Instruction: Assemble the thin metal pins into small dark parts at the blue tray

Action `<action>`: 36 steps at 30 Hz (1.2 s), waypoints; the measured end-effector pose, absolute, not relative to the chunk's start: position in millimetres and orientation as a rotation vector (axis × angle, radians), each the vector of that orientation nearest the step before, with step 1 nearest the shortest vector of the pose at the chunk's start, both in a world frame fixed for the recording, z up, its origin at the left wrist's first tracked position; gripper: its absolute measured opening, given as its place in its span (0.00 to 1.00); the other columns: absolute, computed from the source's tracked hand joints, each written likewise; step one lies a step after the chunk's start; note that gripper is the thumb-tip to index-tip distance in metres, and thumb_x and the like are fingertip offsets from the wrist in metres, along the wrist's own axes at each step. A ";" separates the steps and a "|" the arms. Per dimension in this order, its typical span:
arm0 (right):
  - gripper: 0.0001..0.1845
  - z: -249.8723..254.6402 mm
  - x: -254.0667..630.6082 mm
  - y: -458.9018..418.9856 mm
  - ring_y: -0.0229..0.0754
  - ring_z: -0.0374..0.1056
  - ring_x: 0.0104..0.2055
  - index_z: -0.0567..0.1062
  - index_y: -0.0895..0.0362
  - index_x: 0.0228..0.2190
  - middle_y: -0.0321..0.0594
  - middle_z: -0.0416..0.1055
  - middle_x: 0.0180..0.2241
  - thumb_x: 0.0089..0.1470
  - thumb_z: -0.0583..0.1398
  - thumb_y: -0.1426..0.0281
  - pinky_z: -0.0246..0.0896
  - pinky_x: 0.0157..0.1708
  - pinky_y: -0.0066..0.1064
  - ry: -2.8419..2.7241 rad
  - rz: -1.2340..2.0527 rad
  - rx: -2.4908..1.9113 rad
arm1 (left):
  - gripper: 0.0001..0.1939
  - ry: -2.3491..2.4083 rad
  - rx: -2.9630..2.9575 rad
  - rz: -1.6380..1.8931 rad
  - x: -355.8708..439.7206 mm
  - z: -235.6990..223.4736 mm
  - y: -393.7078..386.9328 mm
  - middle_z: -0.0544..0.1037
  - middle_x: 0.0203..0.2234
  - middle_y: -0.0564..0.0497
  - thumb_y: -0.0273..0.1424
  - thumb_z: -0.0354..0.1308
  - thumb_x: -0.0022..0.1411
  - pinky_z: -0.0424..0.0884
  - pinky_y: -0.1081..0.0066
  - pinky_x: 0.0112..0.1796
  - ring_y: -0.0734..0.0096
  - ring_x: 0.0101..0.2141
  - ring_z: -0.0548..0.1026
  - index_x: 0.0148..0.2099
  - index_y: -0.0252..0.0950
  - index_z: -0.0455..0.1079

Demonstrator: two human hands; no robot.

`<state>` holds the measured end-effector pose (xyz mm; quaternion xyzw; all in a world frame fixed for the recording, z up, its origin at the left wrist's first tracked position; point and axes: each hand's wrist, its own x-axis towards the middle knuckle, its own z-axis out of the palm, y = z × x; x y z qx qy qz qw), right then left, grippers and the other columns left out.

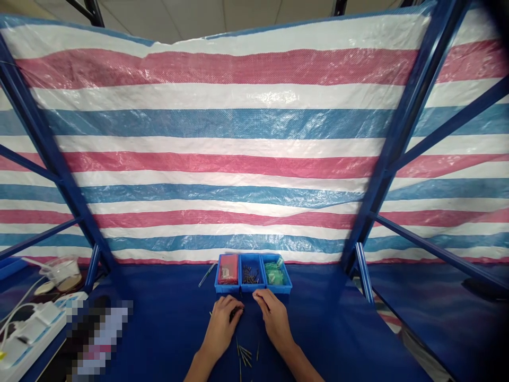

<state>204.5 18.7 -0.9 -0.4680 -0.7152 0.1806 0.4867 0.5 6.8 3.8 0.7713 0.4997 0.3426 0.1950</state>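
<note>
My left hand [222, 321] is closed over the blue table in front of the bins. Its thumb and fingers curl round something dark and thin that I cannot make out, and a small tip shows at the hand's left side. My right hand [275, 317] is closed in a pinch near the right bin's front edge; whatever is between the fingertips is too small to name. Between my forearms lie several thin, pointed, brass-coloured sticks [244, 354]. A single similar stick [257, 351] lies apart from them, nearer my right wrist.
Three joined blue bins stand ahead: red packets [228, 269], dark thin metal pieces [250, 275] and green plastic packets [275, 272]. A pen-like stick [207, 275] lies left of them. A power strip [35, 331] is at far left. Blue frame posts [374, 201] flank the striped sheet [238, 164].
</note>
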 end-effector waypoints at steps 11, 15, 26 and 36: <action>0.19 -3.5 202.2 18.5 0.45 0.76 0.37 0.79 0.51 0.39 0.40 0.79 0.36 0.74 0.53 0.56 0.71 0.38 0.32 -1.757 0.432 -1.128 | 0.15 1.380 2.165 0.944 -1.4 -0.8 9.3 0.80 0.44 0.46 0.41 0.51 0.78 0.69 0.56 0.49 0.54 0.47 0.74 0.49 0.44 0.79; 0.21 -9.0 202.8 19.8 0.42 0.71 0.32 0.74 0.52 0.31 0.37 0.74 0.32 0.74 0.54 0.55 0.65 0.34 0.30 -1.785 0.385 -1.169 | 0.16 1.382 2.163 0.956 -0.4 -2.5 9.4 0.79 0.43 0.46 0.41 0.51 0.78 0.69 0.56 0.49 0.55 0.46 0.74 0.48 0.44 0.79; 0.24 -3.8 204.0 18.7 0.42 0.70 0.32 0.74 0.52 0.31 0.37 0.72 0.31 0.75 0.52 0.54 0.64 0.34 0.30 -1.779 0.355 -1.197 | 0.11 1.405 2.169 0.950 0.7 3.5 5.1 0.80 0.43 0.49 0.35 0.54 0.77 0.68 0.59 0.49 0.57 0.46 0.75 0.47 0.45 0.79; 0.17 -8.7 207.6 22.6 0.47 0.77 0.46 0.81 0.48 0.49 0.41 0.79 0.44 0.75 0.53 0.61 0.70 0.48 0.34 -1.819 0.457 -1.139 | 0.11 1.419 2.173 0.934 0.7 5.7 4.9 0.80 0.44 0.50 0.35 0.53 0.77 0.68 0.60 0.49 0.58 0.47 0.75 0.47 0.45 0.78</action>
